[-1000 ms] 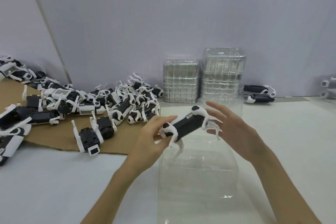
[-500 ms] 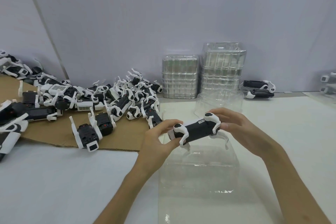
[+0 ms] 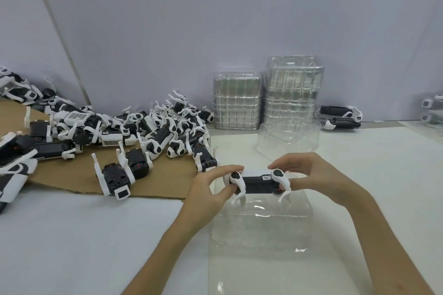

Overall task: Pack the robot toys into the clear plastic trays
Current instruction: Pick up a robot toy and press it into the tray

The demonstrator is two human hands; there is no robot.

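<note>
Though two-toned, boxy toy [image 3: 257, 183] (glossy)

Bright, even light; soft shadows, wide-angle bending at the edges.

The robot toy [image 3: 257, 184], tilted with its right end raised a second ago, now sits level and lower, its white legs reaching down to the top of the clear tray [image 3: 261, 227]. The right hand [image 3: 311, 175], spread open beside the toy before, now pinches its right end. The left hand [image 3: 211, 189] is lower too.
</note>
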